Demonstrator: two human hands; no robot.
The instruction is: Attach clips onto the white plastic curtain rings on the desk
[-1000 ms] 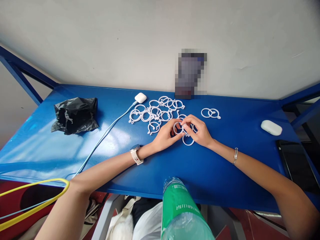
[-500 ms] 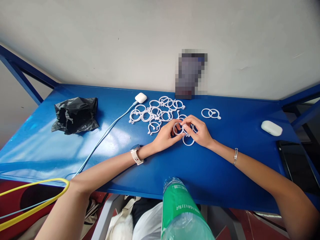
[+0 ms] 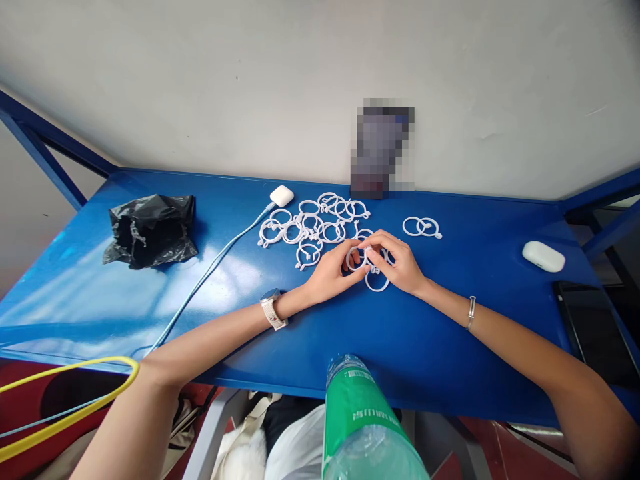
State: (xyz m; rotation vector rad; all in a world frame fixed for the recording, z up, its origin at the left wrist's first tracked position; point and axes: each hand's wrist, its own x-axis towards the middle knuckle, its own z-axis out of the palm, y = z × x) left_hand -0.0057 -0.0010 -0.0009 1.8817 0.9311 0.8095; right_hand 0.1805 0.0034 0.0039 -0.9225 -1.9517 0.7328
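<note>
My left hand [image 3: 333, 270] and my right hand [image 3: 399, 261] meet at the middle of the blue table [image 3: 450, 333], both pinching small white plastic rings [image 3: 358, 257]. Another white ring [image 3: 376, 281] hangs from them and lies on the table under my right hand. A heap of several loose white rings [image 3: 315, 223] lies just behind my left hand. A linked pair of rings [image 3: 421, 227] lies behind my right hand. My left wrist wears a watch, my right wrist a bracelet.
A black plastic bag [image 3: 150, 230] lies at the left. A white charger [image 3: 281, 195] with a pale cable [image 3: 210, 270] runs to the front left. A white earbud case [image 3: 543, 256] and a dark phone [image 3: 595, 327] lie at right. A green bottle [image 3: 360, 427] stands near me.
Both hands stay in place on the rings; only the fingers shift slightly.
</note>
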